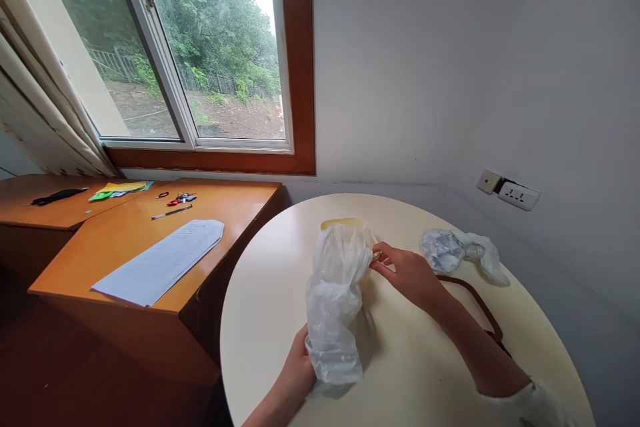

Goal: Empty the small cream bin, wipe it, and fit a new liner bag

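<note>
Bag (334,307): left hand (299,365) cupping, right hand (404,271) pinching.

Head view, forward and down

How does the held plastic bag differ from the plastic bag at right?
The held plastic bag looks larger and elongated; the plastic bag at right is bunched. The left hand grips the held plastic bag; the plastic bag at right lies on the table. Both look whitish and translucent.
</note>
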A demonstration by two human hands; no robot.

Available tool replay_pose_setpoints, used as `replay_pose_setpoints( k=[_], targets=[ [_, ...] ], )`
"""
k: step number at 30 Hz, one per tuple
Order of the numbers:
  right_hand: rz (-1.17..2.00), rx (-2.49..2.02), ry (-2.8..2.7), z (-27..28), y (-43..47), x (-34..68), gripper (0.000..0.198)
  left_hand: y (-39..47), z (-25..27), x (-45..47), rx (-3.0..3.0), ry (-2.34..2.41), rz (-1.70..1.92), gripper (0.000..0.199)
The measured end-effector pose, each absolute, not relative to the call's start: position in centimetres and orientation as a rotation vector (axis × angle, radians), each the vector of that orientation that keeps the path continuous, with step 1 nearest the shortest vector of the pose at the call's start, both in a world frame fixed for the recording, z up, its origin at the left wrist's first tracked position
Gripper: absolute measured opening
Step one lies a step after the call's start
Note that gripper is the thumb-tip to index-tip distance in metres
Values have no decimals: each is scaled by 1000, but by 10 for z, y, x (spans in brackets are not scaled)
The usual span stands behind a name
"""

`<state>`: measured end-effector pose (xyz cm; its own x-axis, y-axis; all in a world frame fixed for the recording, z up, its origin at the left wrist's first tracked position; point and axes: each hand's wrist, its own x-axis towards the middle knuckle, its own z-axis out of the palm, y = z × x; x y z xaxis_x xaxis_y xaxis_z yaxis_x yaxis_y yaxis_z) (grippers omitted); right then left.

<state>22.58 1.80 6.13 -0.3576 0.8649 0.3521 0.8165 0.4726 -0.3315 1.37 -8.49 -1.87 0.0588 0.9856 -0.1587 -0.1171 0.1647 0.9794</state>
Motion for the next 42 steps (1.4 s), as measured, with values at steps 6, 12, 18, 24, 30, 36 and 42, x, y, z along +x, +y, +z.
replay_pose_setpoints(
  k=[6, 12, 18, 24, 30, 36, 42],
  targets=[
    [-2, -1421, -2235, 56, 21, 224, 14, -85, -10, 14, 1130, 1201, 1132, 35],
    [-116, -1546, -2151, 56, 36, 234, 14, -87, -5, 17, 1143, 1265, 1084, 41],
    [-123, -1758, -2062, 63, 60, 245, 17, -88, -8, 16, 1120, 1262, 1066, 42],
    [-146, -1877, -2044, 62, 73, 254, 17, -83, -24, 12, 1119, 1230, 1040, 45],
    [-150, -1925, -2019, 56, 80, 261, 18, -81, -33, 12, 1092, 1181, 1098, 45],
    [-75, -1901, -2009, 54, 81, 265, 19, -84, -29, 12, 1074, 1191, 1079, 41],
    [-79, -1903, -1881, 59, 74, 270, 35, -84, -31, 12, 1077, 1200, 1098, 43]
  ],
)
